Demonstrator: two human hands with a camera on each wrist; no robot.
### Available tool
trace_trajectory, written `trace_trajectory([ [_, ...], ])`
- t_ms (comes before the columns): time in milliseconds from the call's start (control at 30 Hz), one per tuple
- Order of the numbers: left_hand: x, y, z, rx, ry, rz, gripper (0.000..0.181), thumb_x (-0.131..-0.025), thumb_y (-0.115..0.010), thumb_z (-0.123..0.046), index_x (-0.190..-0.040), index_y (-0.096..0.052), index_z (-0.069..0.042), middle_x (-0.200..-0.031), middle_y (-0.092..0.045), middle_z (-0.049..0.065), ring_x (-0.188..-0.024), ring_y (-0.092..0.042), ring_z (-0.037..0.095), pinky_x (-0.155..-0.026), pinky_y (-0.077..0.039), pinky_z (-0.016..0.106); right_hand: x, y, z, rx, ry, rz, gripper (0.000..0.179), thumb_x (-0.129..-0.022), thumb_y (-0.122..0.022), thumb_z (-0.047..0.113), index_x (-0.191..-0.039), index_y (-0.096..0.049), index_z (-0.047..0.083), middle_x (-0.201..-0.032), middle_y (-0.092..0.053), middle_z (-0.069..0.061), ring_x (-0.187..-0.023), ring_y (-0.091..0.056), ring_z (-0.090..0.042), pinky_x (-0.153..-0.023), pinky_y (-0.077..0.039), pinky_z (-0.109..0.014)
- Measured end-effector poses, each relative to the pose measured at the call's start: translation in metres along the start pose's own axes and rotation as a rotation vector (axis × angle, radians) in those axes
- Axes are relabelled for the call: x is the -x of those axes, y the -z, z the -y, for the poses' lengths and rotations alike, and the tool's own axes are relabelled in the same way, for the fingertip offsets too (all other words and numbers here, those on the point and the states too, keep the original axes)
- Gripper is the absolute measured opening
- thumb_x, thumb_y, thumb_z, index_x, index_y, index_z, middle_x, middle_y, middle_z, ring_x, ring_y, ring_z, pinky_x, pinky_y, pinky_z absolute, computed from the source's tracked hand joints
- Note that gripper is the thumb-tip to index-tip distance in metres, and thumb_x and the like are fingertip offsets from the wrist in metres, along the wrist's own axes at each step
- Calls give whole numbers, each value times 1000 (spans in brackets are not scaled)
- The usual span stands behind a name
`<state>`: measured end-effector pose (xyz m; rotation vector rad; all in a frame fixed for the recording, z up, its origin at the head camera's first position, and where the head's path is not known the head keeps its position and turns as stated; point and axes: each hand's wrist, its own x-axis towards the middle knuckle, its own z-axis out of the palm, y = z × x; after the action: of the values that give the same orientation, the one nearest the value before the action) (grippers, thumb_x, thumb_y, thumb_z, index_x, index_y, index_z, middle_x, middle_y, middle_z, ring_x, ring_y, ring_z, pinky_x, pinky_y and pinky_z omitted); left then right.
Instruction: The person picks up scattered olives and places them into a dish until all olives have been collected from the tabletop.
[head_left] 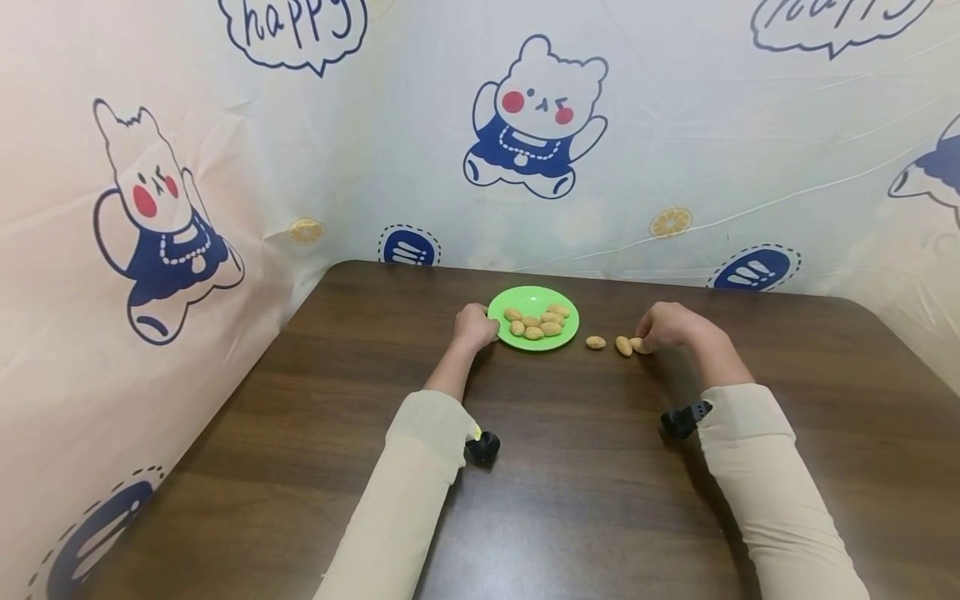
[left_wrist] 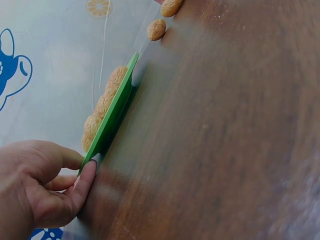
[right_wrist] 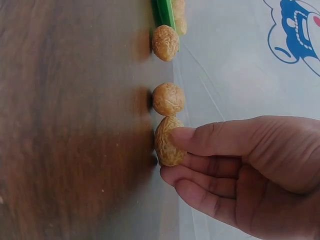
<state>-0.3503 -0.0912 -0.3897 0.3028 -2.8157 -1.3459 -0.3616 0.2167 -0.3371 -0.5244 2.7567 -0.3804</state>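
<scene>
A green plate (head_left: 531,343) bearing several peanuts (head_left: 551,328) lies toward the back of the table. My left hand (head_left: 476,327) pinches its left rim; in the left wrist view the thumb and fingers (left_wrist: 86,181) meet at the plate's edge. To the right of the plate, my right hand (head_left: 670,325) pinches a peanut (right_wrist: 170,145) between thumb and fingertips, low at the tabletop. Right beside that peanut lies a second one (head_left: 624,346), and a third peanut (head_left: 596,342) sits between it and the plate.
The brown wooden table (head_left: 555,500) stretches out under both arms. Behind it hangs a pale printed curtain (head_left: 420,150) with cartoon figures, meeting the table's back edge. A small black camera (head_left: 483,448) is strapped at the left wrist, another black device (head_left: 684,420) at the right.
</scene>
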Motion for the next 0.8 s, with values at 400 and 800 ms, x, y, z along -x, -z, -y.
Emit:
trace_trajectory([
  [400,-1,0,0,22,17,20,37,-89,-51,-8,-124,-55,3,-103,-61,13,-82,-61,18,-63,-49,21,0,-1,0,-13,-14,22,16,-77,-68,8,-91,-69,0,-86,-61,-9,-81,-52,-27,-72,-45,-41],
  [800,0,0,1,0,-10,-3,36,-88,-52,-8,-123,-56,3,-104,-62,13,-81,-61,18,-63,-48,21,1,2,3,-9,-25,-23,19,-79,-66,7,-96,-69,0,-93,-62,-12,-86,-52,-29,-77,-45,-45],
])
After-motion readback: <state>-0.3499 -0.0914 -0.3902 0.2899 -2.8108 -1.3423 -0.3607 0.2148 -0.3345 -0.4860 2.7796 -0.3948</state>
